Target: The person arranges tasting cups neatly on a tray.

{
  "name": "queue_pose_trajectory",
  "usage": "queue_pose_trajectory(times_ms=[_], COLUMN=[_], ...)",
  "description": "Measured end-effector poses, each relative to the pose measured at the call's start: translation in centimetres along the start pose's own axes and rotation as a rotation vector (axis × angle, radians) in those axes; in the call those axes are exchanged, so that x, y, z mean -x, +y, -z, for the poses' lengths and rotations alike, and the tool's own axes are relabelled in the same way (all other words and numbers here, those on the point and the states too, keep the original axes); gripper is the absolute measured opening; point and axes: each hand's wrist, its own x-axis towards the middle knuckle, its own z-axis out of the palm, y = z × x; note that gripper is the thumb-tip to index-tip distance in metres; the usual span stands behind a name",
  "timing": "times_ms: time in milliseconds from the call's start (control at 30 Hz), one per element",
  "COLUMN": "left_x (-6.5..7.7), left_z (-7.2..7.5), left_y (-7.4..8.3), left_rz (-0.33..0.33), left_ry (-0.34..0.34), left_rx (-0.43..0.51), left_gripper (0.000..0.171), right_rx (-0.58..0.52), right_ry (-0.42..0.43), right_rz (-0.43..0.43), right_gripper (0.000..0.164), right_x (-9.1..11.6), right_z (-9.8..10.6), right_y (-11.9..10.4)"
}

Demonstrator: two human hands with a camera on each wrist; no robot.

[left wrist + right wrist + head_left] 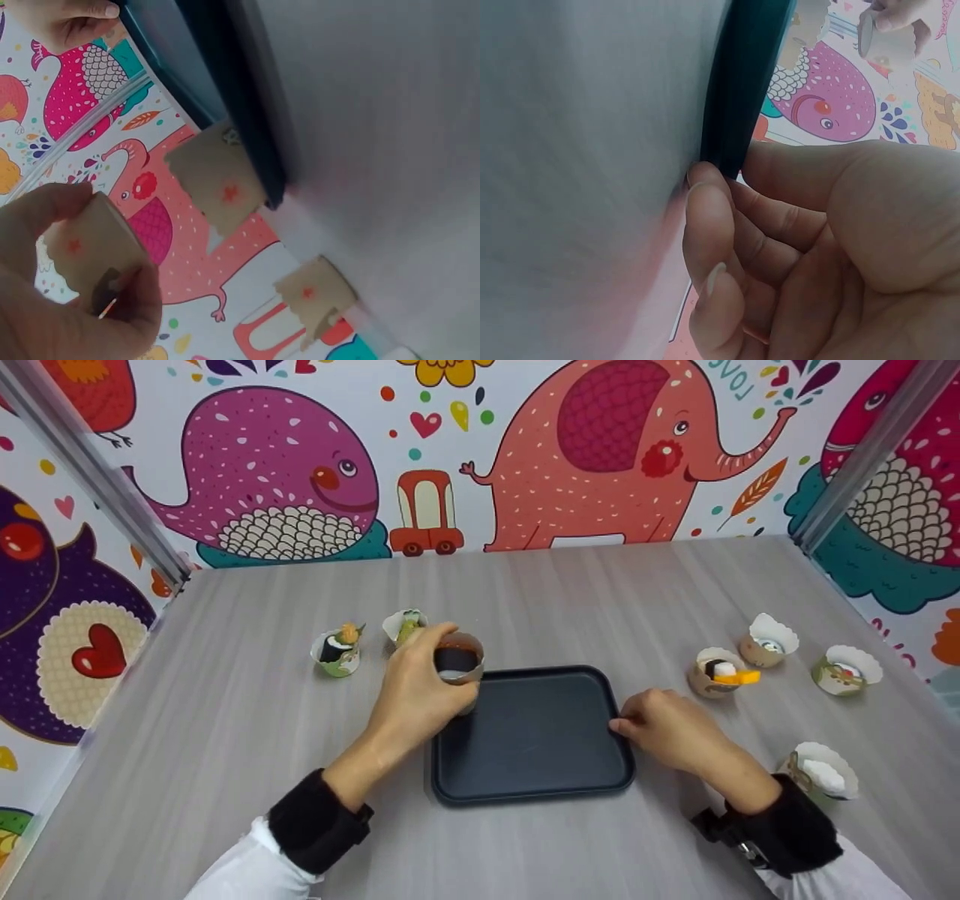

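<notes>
Holding a paper cup (97, 244) raised near the tray (547, 742)'s far-left corner
Left hand (416, 682): grip clamped around the cup; right hand (671, 731): grip pinching the tray's right edge.

From above, the left hand (416, 686) hid much of the held cup (460, 655), part of the back cup (394, 628) and a corner of the tray (536, 739); the right hand (671, 731) covered most of its own fingers (712, 225). I couldn't make out the far-right cup's (836, 679) small filling. Both sleeves (255, 866) ran out of view below.
</notes>
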Motion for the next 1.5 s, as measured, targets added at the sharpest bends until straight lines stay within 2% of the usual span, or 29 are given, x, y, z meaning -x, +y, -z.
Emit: queue_pose_trajectory(times_ms=[200, 467, 533, 767, 900, 1067, 1300, 1500], left_x=[-0.8, -2.2, -2.7, -4.5, -5.1, -5.5, -5.5, -5.6], left_z=[-1.2, -2.1, -2.1, -2.2, -2.6, -3.2, -3.7, -4.0], left_y=[0.7, 0.7, 0.5, -0.4, -0.3, -0.3, -0.5, -0.7], left_rz=[-0.016, -0.085, -0.096, -0.157, -0.216, -0.241, -0.201, -0.182], left_ry=[-0.064, -0.193, -0.245, -0.494, -0.582, -0.645, -0.732, -0.744], left_rx=[-0.005, -0.02, -0.018, -0.007, -0.021, -0.065, -0.089, -0.159], left_gripper=[0.061, 0.058, 0.058, 0.055, 0.054, 0.052, 0.043, 0.044], right_rx=[0.002, 0.002, -0.001, 0.01, 0.011, 0.004, 0.005, 0.002], right_ry=[0.011, 0.008, 0.006, 0.013, 0.012, 0.014, 0.013, 0.019], right_rz=[-0.001, -0.013, -0.011, -0.004, -0.012, -0.002, -0.004, 0.003], right_gripper=[0.019, 0.017, 0.016, 0.016, 0.018, 0.02, 0.021, 0.021], right_x=[0.0, 0.0, -0.1, -0.1, -0.1, -0.1, 0.0, 0.0], right_z=[-0.1, -0.1, -0.1, -0.1, -0.2, -0.2, -0.1, -0.1], right_y=[0.1, -0.1, -0.2, -0.2, -0.1, -0.1, -0.2, -0.2])
